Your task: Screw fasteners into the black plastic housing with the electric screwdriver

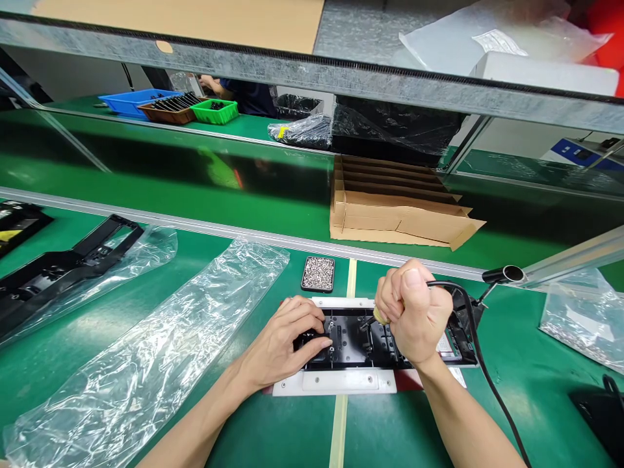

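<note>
A black plastic part (351, 341) lies in a white fixture (336, 383) on the green bench in front of me. My left hand (283, 341) rests flat on the part's left end, fingers spread over it. My right hand (414, 312) is closed in a fist around a corded screwdriver (379, 316), its tip pointing down at the middle of the part. The black cord (487, 377) runs off to the lower right. A small black tray of screws (318, 273) sits just behind the fixture.
Crumpled clear plastic bags (146, 351) lie to the left, with black frames (58, 266) further left. A flattened cardboard divider (394, 208) rests on the conveyor behind. Another bag (580, 318) sits right. Coloured bins (170, 105) and another person are far back.
</note>
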Demonstrator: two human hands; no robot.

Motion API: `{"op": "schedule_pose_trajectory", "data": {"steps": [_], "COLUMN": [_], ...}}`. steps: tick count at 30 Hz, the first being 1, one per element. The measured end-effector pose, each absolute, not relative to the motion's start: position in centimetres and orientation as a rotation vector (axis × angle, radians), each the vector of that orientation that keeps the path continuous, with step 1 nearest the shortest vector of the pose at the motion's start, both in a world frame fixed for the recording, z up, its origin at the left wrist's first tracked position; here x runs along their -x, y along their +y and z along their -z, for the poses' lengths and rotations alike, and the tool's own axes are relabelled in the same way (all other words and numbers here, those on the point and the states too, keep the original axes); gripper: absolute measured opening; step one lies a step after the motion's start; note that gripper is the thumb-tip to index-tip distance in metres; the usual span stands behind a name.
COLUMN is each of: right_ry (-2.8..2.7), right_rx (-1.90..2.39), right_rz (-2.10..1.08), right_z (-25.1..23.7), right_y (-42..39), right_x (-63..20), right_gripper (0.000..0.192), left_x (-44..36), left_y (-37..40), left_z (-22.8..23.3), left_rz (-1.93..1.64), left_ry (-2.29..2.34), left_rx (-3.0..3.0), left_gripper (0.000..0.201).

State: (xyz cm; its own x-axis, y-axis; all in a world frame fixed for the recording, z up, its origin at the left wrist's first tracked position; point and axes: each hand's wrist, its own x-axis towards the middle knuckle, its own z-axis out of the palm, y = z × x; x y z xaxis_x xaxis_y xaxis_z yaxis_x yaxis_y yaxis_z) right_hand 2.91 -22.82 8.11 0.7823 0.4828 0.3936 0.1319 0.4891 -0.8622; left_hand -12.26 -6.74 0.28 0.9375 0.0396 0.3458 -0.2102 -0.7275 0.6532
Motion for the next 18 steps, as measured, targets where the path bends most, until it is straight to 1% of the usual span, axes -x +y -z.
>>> {"op": "schedule_pose_trajectory", "data": {"steps": [8, 18], "right_ry": [-0.661, -0.665], "right_rx": [1.046, 1.072], "right_rz": [-0.239, -0.222], "right_z": [-8.19, -8.29], "right_y": [-22.73, -22.76], "right_x": [-2.93, -2.91], "right_gripper": [0.046, 0.047], "left_x": [12.24, 12.24], "left_y": [-6.77, -6.76], "left_z": [-0.37, -0.19], "left_rz": [-0.440, -0.454], "left_ry": [-0.117, -0.120], "left_rx": [-2.343, -2.342], "left_gripper": [0.008, 0.010]}}
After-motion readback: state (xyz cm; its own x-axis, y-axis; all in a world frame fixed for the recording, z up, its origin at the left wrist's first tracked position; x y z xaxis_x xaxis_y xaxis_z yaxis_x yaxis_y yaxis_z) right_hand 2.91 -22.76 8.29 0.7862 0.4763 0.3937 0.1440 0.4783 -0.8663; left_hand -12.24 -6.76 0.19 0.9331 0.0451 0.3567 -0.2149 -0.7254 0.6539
